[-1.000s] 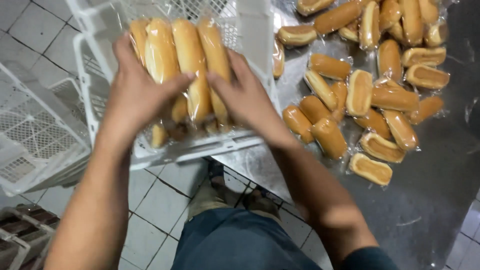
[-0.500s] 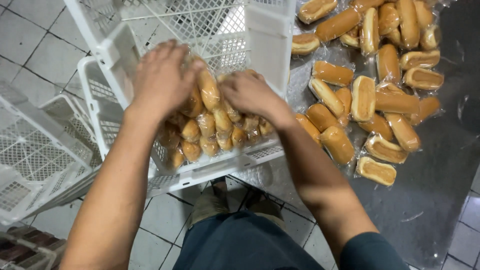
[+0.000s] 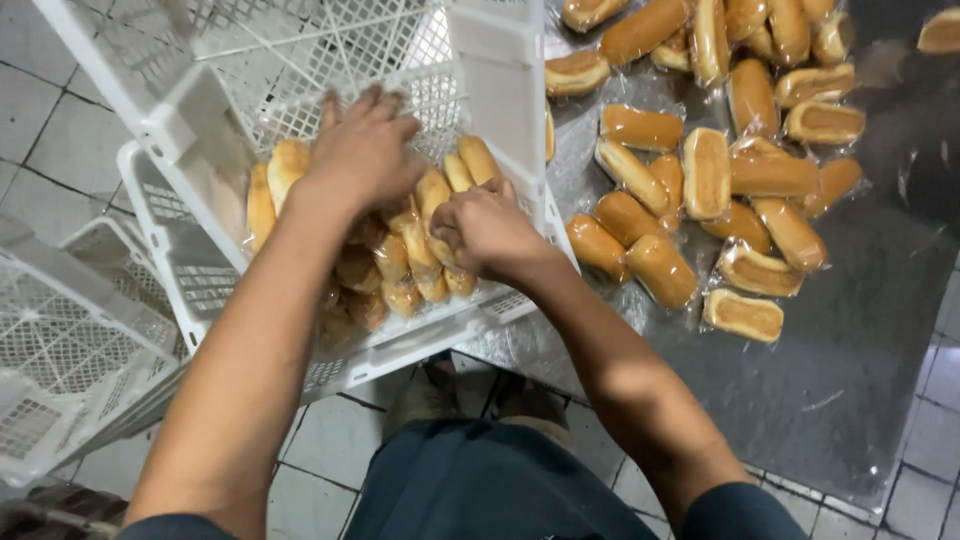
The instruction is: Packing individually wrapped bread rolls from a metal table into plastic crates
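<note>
So your left hand [image 3: 365, 150] and right hand [image 3: 485, 228] press, fingers curled, on wrapped buns [image 3: 415, 245] already inside the white crate [image 3: 500, 90]; many more wrapped rolls [image 3: 700, 170] lie loose across the steel table's [image 3: 850, 380] far edge, unpacked.

crate [image 3: 490, 80] top cropped, buns [image 3: 400, 270] under hands

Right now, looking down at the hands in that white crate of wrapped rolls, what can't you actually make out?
All from the head view:
- Rolls under the left hand and right hand: the hands cover them, so no count.
- Whether the fingers grip a roll: tucked among the wrapped rolls.
- The white crate: its far end is cut off by the top edge.
- The rolls on the steel table: the pile runs past the top edge.
- The feet: hidden by the person's lap.
</note>
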